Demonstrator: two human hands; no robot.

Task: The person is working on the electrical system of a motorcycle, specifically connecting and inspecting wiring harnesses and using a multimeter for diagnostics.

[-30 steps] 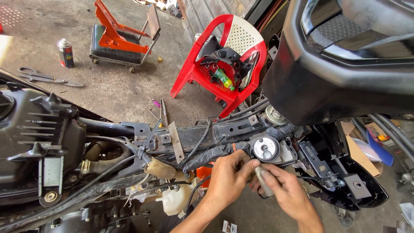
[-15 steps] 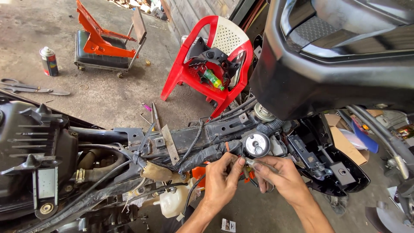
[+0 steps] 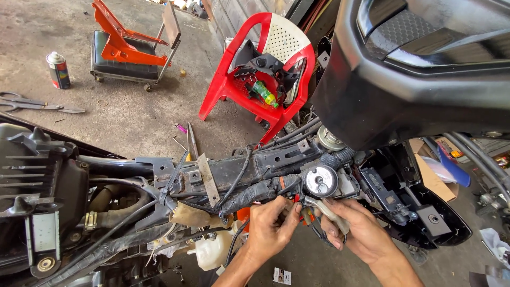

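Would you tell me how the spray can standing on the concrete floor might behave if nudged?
The upright spray can looks tall and narrow, so it would probably tip easily. Being cylindrical, it would likely roll across the bare concrete floor.

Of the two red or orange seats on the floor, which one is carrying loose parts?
The red plastic chair: black parts and a green bottle lie on its seat. The low orange creeper seat carries nothing visible.

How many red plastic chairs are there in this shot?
1. The red plastic chair stands on the concrete floor behind the stripped motorcycle frame, with black parts on its seat. Others may be hidden behind the black body panel.
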